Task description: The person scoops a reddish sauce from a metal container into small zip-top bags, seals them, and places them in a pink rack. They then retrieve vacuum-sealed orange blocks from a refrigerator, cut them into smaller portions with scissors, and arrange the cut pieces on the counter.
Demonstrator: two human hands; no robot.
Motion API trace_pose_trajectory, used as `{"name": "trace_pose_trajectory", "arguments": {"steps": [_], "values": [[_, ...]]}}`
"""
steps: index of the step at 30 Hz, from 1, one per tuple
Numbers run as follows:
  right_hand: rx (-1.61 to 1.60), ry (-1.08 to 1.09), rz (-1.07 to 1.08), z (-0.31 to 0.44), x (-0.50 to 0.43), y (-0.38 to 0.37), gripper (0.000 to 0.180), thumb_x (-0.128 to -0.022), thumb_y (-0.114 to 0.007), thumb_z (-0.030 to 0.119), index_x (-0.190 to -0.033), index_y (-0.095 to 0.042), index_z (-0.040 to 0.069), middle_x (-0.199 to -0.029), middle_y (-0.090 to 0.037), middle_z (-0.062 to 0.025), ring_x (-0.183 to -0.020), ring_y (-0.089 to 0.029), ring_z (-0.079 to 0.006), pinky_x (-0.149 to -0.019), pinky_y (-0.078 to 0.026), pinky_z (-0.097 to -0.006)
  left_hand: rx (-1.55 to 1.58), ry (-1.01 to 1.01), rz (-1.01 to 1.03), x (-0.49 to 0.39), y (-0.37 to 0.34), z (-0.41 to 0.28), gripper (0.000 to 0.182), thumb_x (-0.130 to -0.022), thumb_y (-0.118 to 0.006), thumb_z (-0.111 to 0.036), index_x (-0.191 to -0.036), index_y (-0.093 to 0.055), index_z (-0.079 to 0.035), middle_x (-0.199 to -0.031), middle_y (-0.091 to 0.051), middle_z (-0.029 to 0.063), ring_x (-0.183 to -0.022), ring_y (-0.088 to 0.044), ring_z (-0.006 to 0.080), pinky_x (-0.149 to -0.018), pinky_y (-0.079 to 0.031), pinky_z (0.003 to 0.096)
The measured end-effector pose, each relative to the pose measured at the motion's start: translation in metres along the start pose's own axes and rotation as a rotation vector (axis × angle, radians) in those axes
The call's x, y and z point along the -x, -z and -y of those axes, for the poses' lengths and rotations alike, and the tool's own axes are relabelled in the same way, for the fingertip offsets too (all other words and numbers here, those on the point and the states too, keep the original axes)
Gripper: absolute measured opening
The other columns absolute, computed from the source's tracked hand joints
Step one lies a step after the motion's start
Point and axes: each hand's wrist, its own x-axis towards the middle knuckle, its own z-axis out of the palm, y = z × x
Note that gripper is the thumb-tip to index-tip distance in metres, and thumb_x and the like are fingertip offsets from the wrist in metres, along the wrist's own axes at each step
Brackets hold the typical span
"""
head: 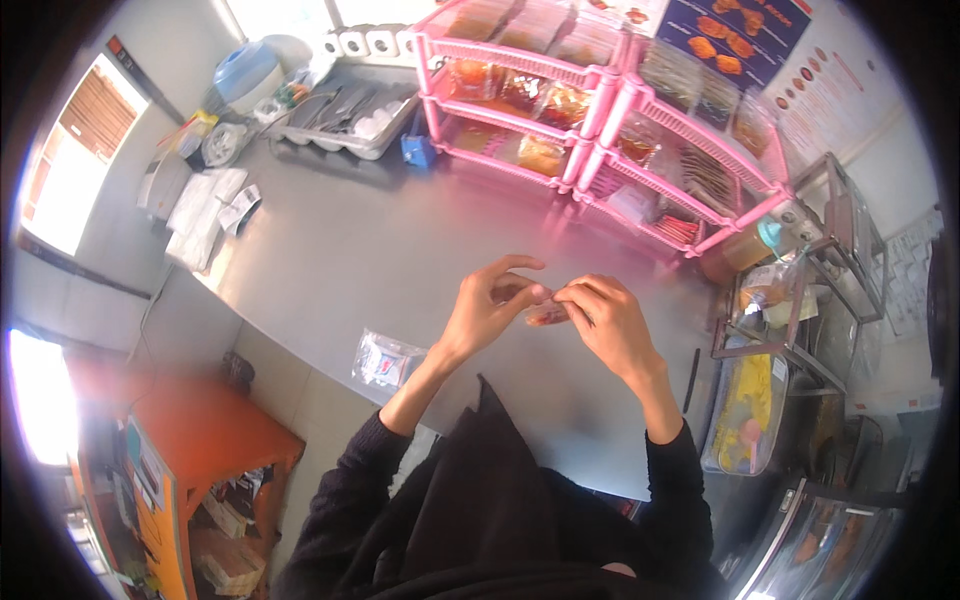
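Observation:
Over the metal worktop [315, 247], my two hands meet at a small clear plastic bag [547, 318] with reddish contents. Thumb and fingertips of my right hand [604, 319] pinch its upper edge. The thumb of my left hand [484, 304] presses at the same edge, while its index finger is raised and bent away. The bag hangs just under the fingertips, and part of it is hidden behind them. Near the front edge of the worktop, beside my left forearm, lies a clear plastic packet [386, 360] with a white printed item inside.
Pink plastic racks [517, 124] with bagged goods line the back. A grey tray [341, 112] holds utensils, beside a small blue box [418, 150]. Papers [206, 210] lie at left. On the right are a metal rack [787, 330] and a tub of yellow contents [750, 412].

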Motion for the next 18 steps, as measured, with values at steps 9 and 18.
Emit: {"name": "trace_pose_trajectory", "arguments": {"steps": [9, 18], "values": [[0.083, -0.014, 0.005, -0.003, 0.007, 0.096, 0.02, -0.079, -0.067, 0.006, -0.099, -0.066, 0.007, -0.088, -0.065, -0.0083, -0.086, -0.064, -0.0292, -0.078, -0.051, -0.0426, 0.034, -0.162, 0.189, -0.026, -0.098, 0.019, 0.065, -0.078, -0.081, -0.016, -0.132, -0.05, -0.002, -0.116, -0.066, 0.0123, -0.105, -0.065, 0.0209, -0.089, -0.053, 0.0354], [0.353, -0.097, -0.15, -0.044, -0.03, 0.233, 0.011, -0.084, -0.065, 0.008, -0.092, -0.071, 0.005, -0.087, -0.068, -0.0098, -0.08, -0.065, -0.0275, -0.074, -0.051, -0.0358, 0.041, -0.054, 0.115, -0.052, -0.16, 0.041, 0.05, -0.082, -0.077, -0.016, -0.125, -0.056, -0.001, -0.12, -0.064, 0.012, -0.107, -0.065, 0.0242, -0.093, -0.053, 0.0382]]}}
